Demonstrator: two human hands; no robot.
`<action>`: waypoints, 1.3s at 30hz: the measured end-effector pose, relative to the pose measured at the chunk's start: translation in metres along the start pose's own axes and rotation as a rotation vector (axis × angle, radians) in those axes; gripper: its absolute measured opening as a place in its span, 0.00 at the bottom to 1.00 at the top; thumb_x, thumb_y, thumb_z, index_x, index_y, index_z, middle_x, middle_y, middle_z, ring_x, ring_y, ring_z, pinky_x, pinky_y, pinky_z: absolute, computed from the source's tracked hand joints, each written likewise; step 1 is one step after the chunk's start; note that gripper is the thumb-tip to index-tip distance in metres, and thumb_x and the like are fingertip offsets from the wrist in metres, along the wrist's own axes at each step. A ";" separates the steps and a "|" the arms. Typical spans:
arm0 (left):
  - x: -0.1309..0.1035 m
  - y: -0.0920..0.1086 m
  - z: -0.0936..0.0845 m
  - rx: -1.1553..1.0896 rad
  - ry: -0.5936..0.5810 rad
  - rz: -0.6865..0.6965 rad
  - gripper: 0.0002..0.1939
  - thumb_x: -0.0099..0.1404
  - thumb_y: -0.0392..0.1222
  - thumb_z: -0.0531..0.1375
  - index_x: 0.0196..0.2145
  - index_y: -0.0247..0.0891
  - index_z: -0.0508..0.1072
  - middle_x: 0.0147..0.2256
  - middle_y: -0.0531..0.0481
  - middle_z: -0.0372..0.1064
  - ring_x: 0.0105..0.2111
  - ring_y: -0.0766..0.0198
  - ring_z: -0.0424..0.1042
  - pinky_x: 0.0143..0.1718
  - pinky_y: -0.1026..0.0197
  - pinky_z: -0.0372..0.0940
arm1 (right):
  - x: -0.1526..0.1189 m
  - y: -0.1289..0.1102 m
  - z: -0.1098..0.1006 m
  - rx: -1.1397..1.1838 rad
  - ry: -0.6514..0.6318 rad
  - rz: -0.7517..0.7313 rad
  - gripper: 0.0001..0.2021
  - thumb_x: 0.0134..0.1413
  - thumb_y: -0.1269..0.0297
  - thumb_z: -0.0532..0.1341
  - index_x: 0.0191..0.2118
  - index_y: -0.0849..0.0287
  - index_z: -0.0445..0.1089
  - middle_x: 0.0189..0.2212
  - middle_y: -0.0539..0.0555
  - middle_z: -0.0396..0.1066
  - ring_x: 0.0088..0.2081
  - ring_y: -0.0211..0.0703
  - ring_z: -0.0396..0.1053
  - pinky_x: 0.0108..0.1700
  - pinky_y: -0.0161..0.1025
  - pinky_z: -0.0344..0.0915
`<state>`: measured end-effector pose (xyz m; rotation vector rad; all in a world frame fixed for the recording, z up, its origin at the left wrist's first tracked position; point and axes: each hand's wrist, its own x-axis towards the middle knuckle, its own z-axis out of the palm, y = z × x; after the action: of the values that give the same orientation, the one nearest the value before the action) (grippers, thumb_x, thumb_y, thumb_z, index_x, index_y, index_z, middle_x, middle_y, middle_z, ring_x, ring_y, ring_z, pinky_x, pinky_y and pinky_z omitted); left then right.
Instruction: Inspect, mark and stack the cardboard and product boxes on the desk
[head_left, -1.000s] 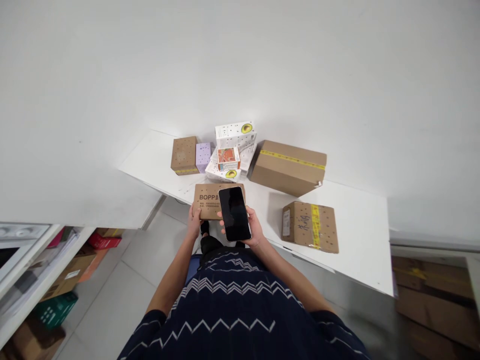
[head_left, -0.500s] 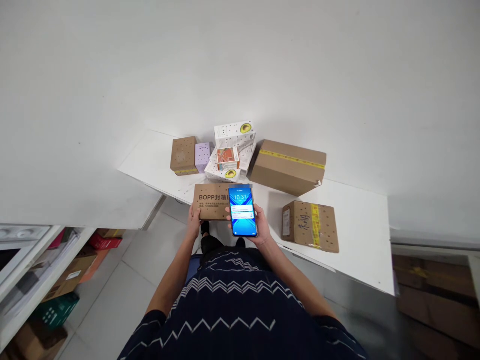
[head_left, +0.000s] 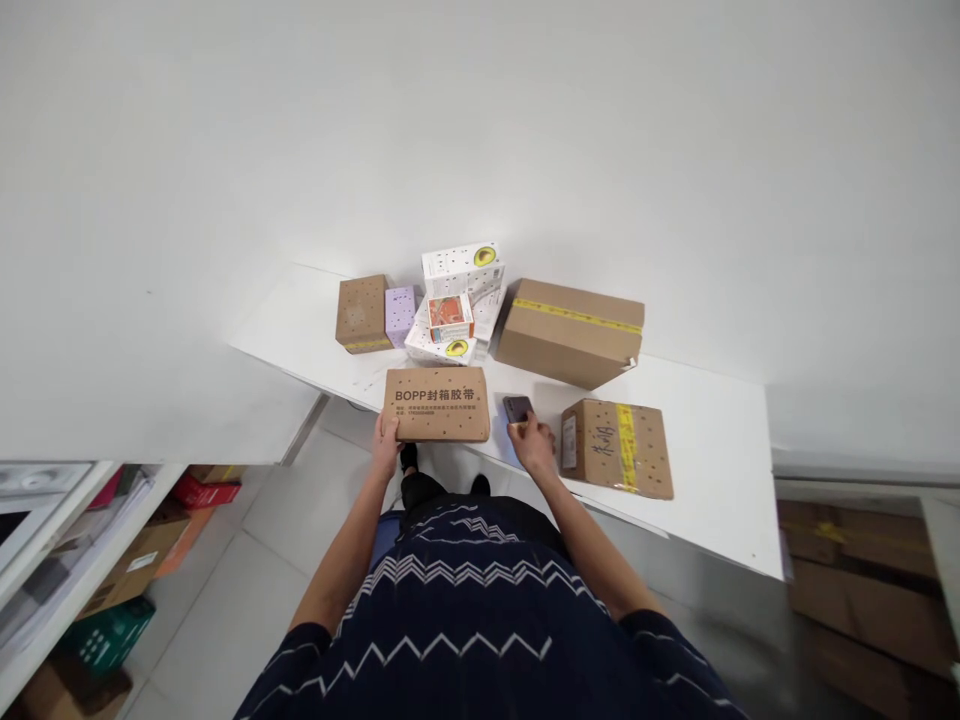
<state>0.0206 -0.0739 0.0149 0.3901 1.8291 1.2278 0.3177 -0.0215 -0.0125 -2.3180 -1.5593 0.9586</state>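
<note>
My left hand grips the lower left corner of a brown cardboard box printed "BOPP" with Chinese characters. The box is at the table's near edge, its printed face toward me. To its right, my right hand is closed around the lower part of a dark smartphone. The phone is low over the white table, its dark back up and a bluish glow beneath; whether it touches the surface I cannot tell. Right of that hand sits a taped box with handwriting on it.
A larger taped carton stands at the back of the white table. White avocado-print boxes are stacked under a small orange box. Left of them are a purple box and a brown box. Shelves hold more boxes.
My right hand has moved right and away from the BOPP box with the phone, turning its lit screen face down toward the table. My left hand stays on the box.
</note>
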 end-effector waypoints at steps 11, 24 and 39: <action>0.002 -0.013 -0.009 -0.006 -0.034 -0.074 0.28 0.61 0.61 0.60 0.55 0.46 0.68 0.58 0.43 0.66 0.55 0.50 0.68 0.40 0.55 0.69 | 0.006 -0.016 0.003 -0.247 0.064 -0.139 0.27 0.60 0.58 0.59 0.62 0.63 0.63 0.62 0.72 0.56 0.61 0.65 0.54 0.58 0.57 0.55; -0.018 -0.009 -0.020 -0.197 -0.037 0.005 0.27 0.62 0.57 0.60 0.55 0.43 0.70 0.53 0.42 0.71 0.54 0.51 0.70 0.44 0.55 0.71 | -0.047 -0.061 -0.019 0.828 -0.236 -0.308 0.29 0.44 0.51 0.69 0.52 0.55 0.70 0.48 0.58 0.68 0.48 0.50 0.67 0.57 0.52 0.62; -0.087 0.030 0.046 -0.108 -0.487 0.438 0.27 0.65 0.59 0.57 0.56 0.42 0.70 0.57 0.42 0.68 0.60 0.47 0.64 0.60 0.46 0.62 | -0.074 -0.009 -0.129 1.047 0.152 -0.237 0.36 0.46 0.51 0.70 0.62 0.52 0.64 0.53 0.55 0.72 0.52 0.53 0.69 0.52 0.50 0.71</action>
<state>0.1007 -0.0912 0.0770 0.9740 1.2886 1.3646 0.3707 -0.0582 0.1219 -1.3921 -0.8789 1.1191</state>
